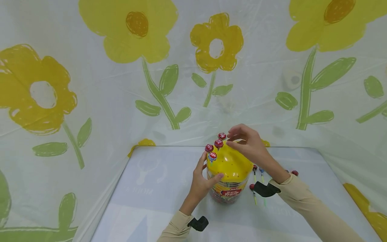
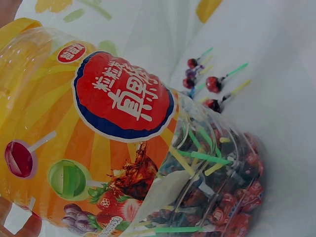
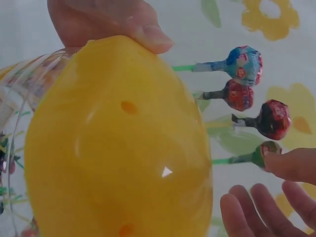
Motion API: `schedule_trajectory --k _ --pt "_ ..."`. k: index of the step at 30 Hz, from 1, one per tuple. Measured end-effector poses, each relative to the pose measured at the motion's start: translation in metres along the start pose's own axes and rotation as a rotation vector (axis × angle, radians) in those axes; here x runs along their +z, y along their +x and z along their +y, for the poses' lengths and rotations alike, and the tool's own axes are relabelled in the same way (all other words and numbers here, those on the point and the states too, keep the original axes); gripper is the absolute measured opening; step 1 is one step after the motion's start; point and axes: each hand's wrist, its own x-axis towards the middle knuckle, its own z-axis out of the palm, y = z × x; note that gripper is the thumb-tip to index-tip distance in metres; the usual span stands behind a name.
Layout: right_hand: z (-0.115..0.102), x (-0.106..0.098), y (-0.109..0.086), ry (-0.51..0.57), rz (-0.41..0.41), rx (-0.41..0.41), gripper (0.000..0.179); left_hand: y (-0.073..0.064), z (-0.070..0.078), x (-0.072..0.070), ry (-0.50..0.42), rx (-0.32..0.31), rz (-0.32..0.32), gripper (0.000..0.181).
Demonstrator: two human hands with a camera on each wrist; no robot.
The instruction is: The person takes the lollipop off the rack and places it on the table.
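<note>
A clear jar (image 2: 123, 173) with an orange fruit-print label stands on the table, wrapped lollipops (image 2: 237, 202) showing through its lower wall. Its domed yellow lid (image 1: 229, 164) has small holes. Several lollipops (image 3: 242, 64) stick out of the lid, heads outward, on its left and far side in the head view. My left hand (image 1: 202, 181) grips the jar's left side at the lid, thumb on the near side. Beside the farthest lollipop (image 1: 222, 136) is my right hand (image 1: 246, 141); its thumb overlaps that lollipop's head in the right wrist view, with the other fingers spread apart below.
Several loose lollipops (image 1: 252, 187) lie on the white table (image 1: 151, 188) to the right of the jar, partly behind the right forearm. A white curtain (image 1: 99, 84) printed with yellow flowers hangs behind and beside the table.
</note>
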Motion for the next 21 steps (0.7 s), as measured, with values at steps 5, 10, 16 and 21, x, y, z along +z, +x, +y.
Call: schedule_trajectory --k 5,10,16,21 --pt "0.0 0.01 0.005 0.017 -0.03 -0.011 0.031 0.0 0.001 0.0 -0.011 -0.001 -0.006 0.081" --pt "0.002 0.02 0.006 0.052 -0.026 -0.029 0.034 0.0 0.004 -0.001 -0.006 -0.029 -0.016 0.082" --pt "0.004 0.028 0.009 0.029 0.041 -0.039 0.032 -0.001 0.032 -0.007 -0.01 -0.041 -0.024 0.082" --pt "0.002 0.026 0.01 0.033 0.106 -0.057 0.032 -0.002 0.042 -0.009 -0.021 -0.041 -0.027 0.081"
